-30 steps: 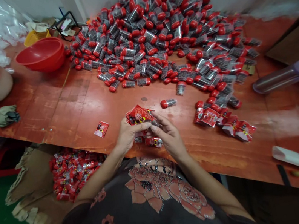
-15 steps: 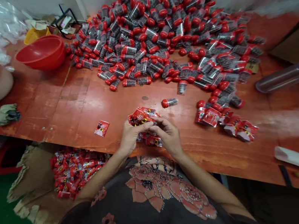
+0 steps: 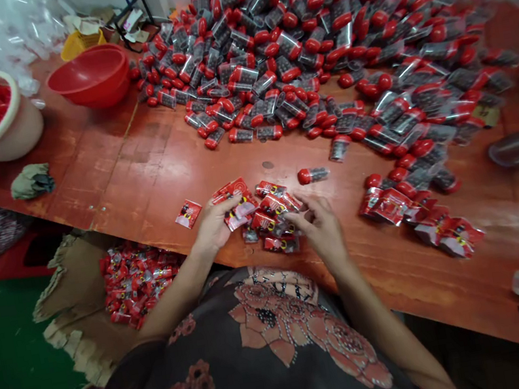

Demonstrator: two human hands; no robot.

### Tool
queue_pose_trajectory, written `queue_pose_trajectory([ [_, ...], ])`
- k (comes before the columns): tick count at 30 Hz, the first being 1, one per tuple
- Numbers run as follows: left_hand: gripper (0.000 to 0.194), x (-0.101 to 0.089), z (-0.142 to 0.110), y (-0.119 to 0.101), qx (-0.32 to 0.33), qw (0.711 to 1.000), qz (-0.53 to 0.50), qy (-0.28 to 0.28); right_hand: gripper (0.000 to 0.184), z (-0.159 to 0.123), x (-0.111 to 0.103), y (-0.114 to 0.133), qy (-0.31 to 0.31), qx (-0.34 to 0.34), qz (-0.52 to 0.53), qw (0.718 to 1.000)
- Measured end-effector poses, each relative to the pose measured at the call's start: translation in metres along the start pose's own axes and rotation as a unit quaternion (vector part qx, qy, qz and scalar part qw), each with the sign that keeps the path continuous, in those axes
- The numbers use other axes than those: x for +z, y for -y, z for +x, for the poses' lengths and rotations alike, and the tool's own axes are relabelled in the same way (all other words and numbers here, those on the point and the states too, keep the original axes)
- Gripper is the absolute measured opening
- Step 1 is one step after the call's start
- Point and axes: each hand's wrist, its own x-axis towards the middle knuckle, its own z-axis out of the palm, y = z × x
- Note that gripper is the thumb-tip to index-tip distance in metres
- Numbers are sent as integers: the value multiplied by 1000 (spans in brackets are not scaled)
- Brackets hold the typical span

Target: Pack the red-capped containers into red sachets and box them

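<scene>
The left hand [image 3: 215, 225] is closed around a small bunch of red foil sachets [image 3: 236, 204], with the thumb pressed across them, just inside the near edge of the table [image 3: 113, 186]. The right hand [image 3: 319, 227] is beside it, its fingers [image 3: 306, 216] curled downward above a loose pile of sachets [image 3: 275, 228]. The fingertips appear to hold nothing, though a pinch cannot be ruled out from this angle. A single sachet [image 3: 188, 214] lies to the left of the left hand. A clear capsule with a red cap [image 3: 312, 175] lies beyond the right hand, below a large heap of capsules [image 3: 264, 41] toward the far edge. A further group of sachets [image 3: 434, 225] lies toward the right. A cardboard box [image 3: 71, 299] below the near edge holds a mass of sachets [image 3: 137, 281].
</scene>
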Motion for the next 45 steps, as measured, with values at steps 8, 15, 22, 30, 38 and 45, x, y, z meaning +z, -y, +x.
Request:
queue_pose_trajectory([
  [8,27,24,3,41,-4,999,-8,49,39,8,24,28,53,-100,43,993],
  [15,40,25,7,36,17,998,-13,55,48,27,6,26,90,-178,-137,970],
  [22,28,33,17,35,16,998,26,53,45,54,-25,21,115,-240,-257,929],
  [30,20,39,21,25,-12,999,-31,28,38,104,-53,-62,58,-157,-362,917],
  [38,11,37,22,24,-43,997,-62,-26,43,23,-14,-7,-33,-56,55,996],
  [45,12,43,19,28,-13,995,-100,-8,45,-20,5,34,-48,-20,152,987],
])
